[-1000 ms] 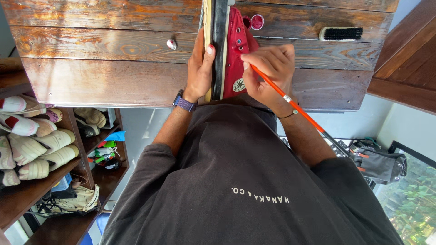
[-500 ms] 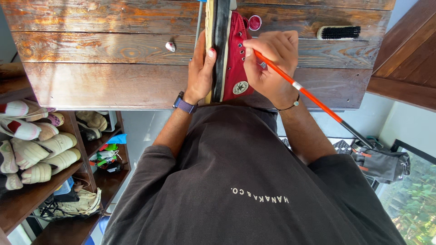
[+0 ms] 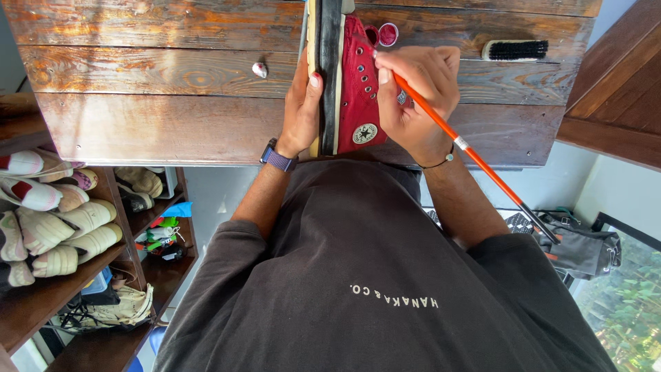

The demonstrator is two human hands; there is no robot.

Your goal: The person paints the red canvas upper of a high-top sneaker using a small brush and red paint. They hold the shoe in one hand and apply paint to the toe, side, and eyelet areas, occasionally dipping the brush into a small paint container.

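- Head view: red high-top shoe (image 3: 359, 83) stands on its side on the wooden surface (image 3: 172, 76), sole edge toward the left hand, red canvas toward the right hand; its long axis runs from the person's chest straight away across the planks.
- Left hand (image 3: 301, 103) closed flat around the shoe's sole side, thumb on the rubber, bracing it; purple watch at the wrist.
- Right hand (image 3: 416, 93) pinched shut on an orange-handled brush (image 3: 468, 151); bristle tip touches the canvas near the eyelets, handle trails back past the right forearm. This hand is the nearer one to the painted face.
- Small pot of red paint (image 3: 388, 34) just beyond the shoe's far end, near the brush tip.
- Black-bristled scrub brush (image 3: 515, 49) well right of the shoe, near the surface's right edge.
- Small pale knob-like object (image 3: 260, 69) left of the shoe; bare planks beyond it.
- Shelves of pale shoes (image 3: 55, 220) below, well left of the shoe.
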